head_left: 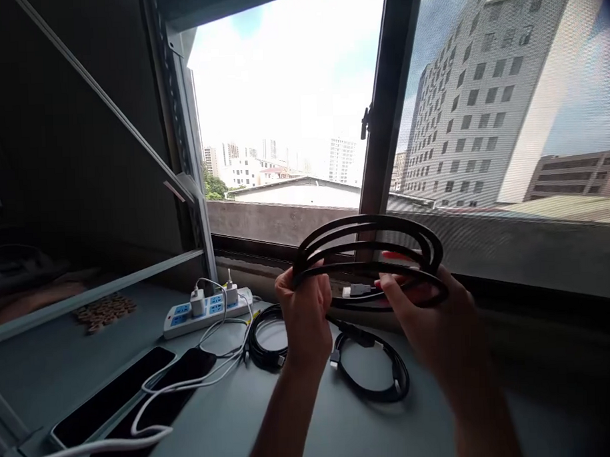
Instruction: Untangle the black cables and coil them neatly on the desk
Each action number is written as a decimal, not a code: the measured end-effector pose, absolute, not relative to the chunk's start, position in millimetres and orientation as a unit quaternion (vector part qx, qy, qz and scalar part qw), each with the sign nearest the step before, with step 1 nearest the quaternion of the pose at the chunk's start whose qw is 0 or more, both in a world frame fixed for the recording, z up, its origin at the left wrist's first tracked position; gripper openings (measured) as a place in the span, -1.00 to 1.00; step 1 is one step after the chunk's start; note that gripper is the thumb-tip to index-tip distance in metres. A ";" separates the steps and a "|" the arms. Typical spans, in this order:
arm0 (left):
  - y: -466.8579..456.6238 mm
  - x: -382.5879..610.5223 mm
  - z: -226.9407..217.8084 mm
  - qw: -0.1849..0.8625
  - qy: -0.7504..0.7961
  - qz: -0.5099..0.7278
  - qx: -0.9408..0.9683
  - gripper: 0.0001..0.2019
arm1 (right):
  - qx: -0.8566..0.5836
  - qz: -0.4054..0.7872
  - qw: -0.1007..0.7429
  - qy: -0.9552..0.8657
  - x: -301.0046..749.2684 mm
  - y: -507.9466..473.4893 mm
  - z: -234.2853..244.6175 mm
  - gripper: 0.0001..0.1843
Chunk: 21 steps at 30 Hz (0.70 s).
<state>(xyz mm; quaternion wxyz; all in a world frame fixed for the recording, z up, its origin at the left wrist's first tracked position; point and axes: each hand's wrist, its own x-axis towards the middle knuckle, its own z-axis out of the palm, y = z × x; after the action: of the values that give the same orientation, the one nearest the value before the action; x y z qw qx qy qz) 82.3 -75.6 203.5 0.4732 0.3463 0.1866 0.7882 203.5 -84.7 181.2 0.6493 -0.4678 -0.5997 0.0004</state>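
Above the table, a black cable [366,248] hangs in several wide loops between my two hands. My left hand [307,298] is closed around the left end of the loops. On the right side, my right hand [422,304] grips the loops, its thumb and fingers near one end of the cable. A grey and silver plug [356,291] shows inside the loops, just left of my right thumb. Beneath my hands lies a second coiled black cable [373,394] with plugs. Another black coil [257,357] rests behind my left wrist, partly hidden by it.
A white power strip [210,312] with chargers and white cables [205,382] stands at the back left. Two dark phones [113,395] lie on the grey table [232,431]. Small brown pieces [105,312] are farther left, behind a metal bar [137,281]. The window frame [381,119] rises behind.
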 end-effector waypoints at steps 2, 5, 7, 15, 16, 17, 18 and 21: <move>-73.8 80.8 203.1 0.465 0.185 0.791 0.352 -0.49 | -0.454 0.002 0.648 -0.612 202.6 -87.0 181.1 -0.78; -68.0 75.8 201.8 0.457 0.201 0.783 0.371 -0.51 | -0.434 0.038 0.639 -0.634 203.2 -89.7 181.3 -0.77; -63.9 70.9 201.3 0.443 0.219 0.765 0.412 -0.52 | -0.424 0.069 0.630 -0.647 204.6 -89.6 182.0 -0.78; -52.4 58.1 199.5 0.343 0.346 0.683 0.544 -0.59 | -0.468 -0.030 0.636 -0.613 211.6 -83.8 189.6 -0.83; -51.2 58.1 198.6 0.308 0.366 0.685 0.550 -0.61 | -0.455 -0.035 0.657 -0.600 212.1 -84.0 190.1 -0.88; -50.3 58.2 197.7 0.278 0.384 0.683 0.557 -0.64 | -0.430 -0.033 0.681 -0.591 212.2 -84.5 190.2 -0.92; -49.6 58.1 196.8 0.256 0.396 0.679 0.563 -0.67 | -0.403 -0.030 0.704 -0.584 211.9 -85.0 190.0 -0.96; -48.1 55.6 194.6 0.253 0.394 0.659 0.589 -0.65 | -0.357 -0.034 0.732 -0.580 208.5 -84.6 187.6 -0.96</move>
<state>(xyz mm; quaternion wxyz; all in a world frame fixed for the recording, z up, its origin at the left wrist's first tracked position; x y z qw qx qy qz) 55.6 -48.1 194.6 0.2529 0.5890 0.3941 0.6586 208.5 -84.6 187.6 0.7315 -0.3573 -0.5797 -0.0341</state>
